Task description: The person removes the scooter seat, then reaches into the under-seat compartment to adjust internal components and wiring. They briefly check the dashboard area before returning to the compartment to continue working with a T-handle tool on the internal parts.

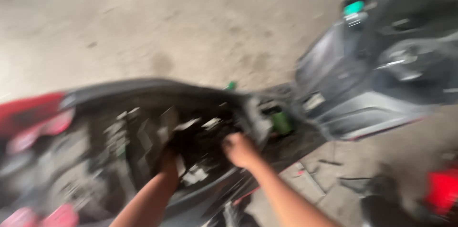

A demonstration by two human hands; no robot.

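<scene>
Blurry: both hands (205,153) in scooter's (157,127) black plastic guts.

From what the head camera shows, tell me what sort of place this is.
Probably a motorbike repair shop, though the picture is blurred. A scooter stands on a stained concrete floor with its body open, both hands, left hand and right hand, reaching into the exposed parts. Loose bits lie on the floor.

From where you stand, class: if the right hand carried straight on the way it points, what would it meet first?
Probably the black parts inside the open scooter body just ahead of the right hand. The picture is blurred and depth is unclear, so this is a guess.
</scene>
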